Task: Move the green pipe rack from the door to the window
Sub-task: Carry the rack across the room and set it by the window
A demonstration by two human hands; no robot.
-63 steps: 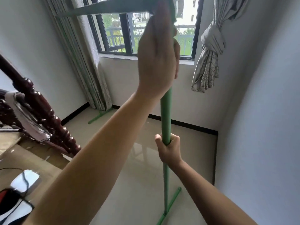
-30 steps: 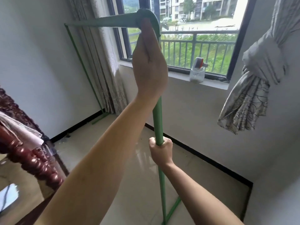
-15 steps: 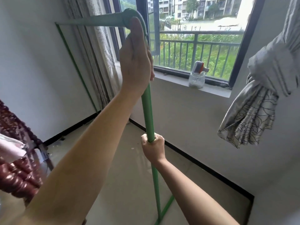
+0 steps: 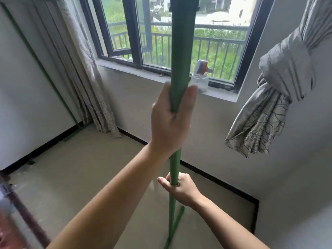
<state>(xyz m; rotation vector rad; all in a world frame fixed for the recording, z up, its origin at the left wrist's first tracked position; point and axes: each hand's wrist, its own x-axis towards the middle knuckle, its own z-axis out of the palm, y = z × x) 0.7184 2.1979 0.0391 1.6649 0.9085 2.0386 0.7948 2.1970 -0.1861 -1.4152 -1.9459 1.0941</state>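
The green pipe rack (image 4: 181,51) stands upright in front of the window (image 4: 168,38), its near post running from the top edge down to a foot bar on the floor. My left hand (image 4: 170,123) is wrapped round the post at mid height. Lower down, my right hand (image 4: 179,190) grips the same post. The rack's top bar runs left along the frame's upper edge to the far post (image 4: 41,67), which stands by the left wall with its foot on the floor.
A spray bottle (image 4: 200,78) stands on the window sill behind the post. A patterned curtain (image 4: 84,72) hangs left of the window, and a knotted grey curtain (image 4: 273,97) hangs at right. A dark red wooden railing (image 4: 21,209) is at lower left. Black skirting lines the walls.
My left hand has slid down from the rack's top corner to the middle of the post. The view has come closer to the window, and the top corner is now out of frame.
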